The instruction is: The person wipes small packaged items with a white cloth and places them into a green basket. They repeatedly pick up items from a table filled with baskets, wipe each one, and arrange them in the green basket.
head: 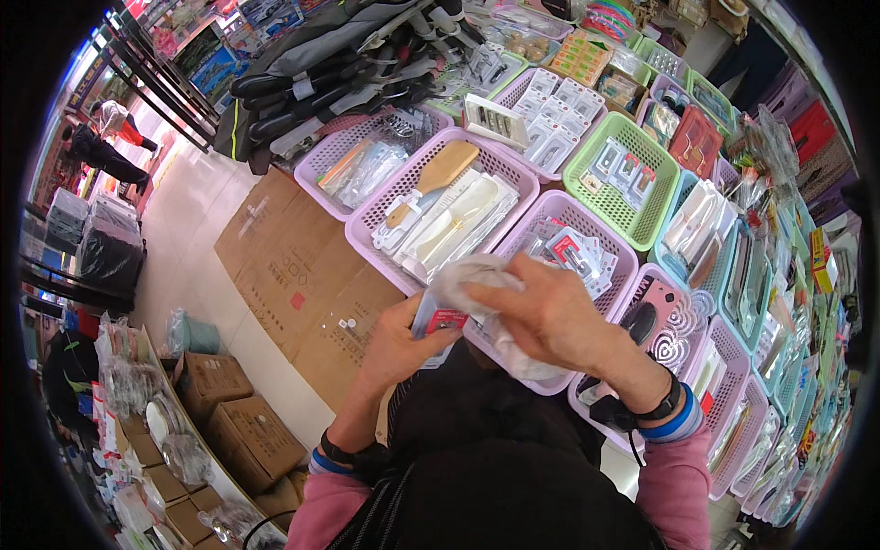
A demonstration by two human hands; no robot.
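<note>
My left hand (405, 344) holds a blister-packed item (443, 320) with a red and white card, upright in front of my body. A white cloth (481, 278) is bunched in my right hand (550, 320) and lies against the top of the pack; its lower end hangs beside the basket rim. Just beyond my hands, a purple basket (605, 309) holds similar carded packs (577, 254). To its left, another purple basket (357, 237) contains a wooden paddle (447, 165) and white packaged goods (454, 220). The exact item in the pack cannot be made out.
A green basket (660, 234) with small carded packs stands further back. Rows of baskets with packaged goods run along the right. Flattened cardboard (289, 275) lies on the floor at left, near cardboard boxes (254, 440). Two people (103, 151) are far off at upper left.
</note>
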